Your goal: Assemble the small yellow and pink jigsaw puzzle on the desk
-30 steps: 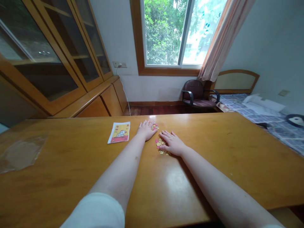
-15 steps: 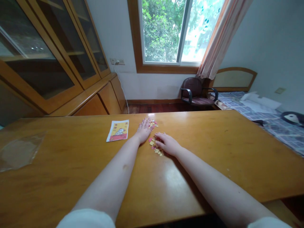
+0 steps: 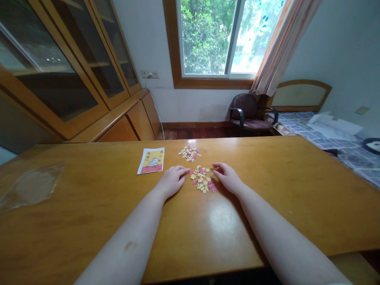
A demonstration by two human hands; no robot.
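A loose heap of jigsaw puzzle pieces point(image 3: 203, 180), yellow and pink, lies on the wooden table between my two hands. My left hand point(image 3: 173, 180) rests at its left edge, fingers stretched out and the fingertips by a pink piece. On the other side, my right hand point(image 3: 228, 177) is open, with thumb and fingers slightly apart at the heap's right edge. A second cluster of puzzle pieces point(image 3: 190, 153) lies just beyond, apart from both hands. Left of that is a picture card point(image 3: 151, 160) showing a white animal on yellow and pink.
The wooden table point(image 3: 97, 221) spans the view. A clear plastic bag point(image 3: 32, 184) lies at its left. Behind the table stand a glass-doored cabinet point(image 3: 103, 114) and a brown armchair point(image 3: 249, 113); a bed point(image 3: 341, 134) is at the right.
My left hand has drawn back from the far cluster to the near heap's left side. My right hand has shifted right, off the near heap. Both piles show more fully.
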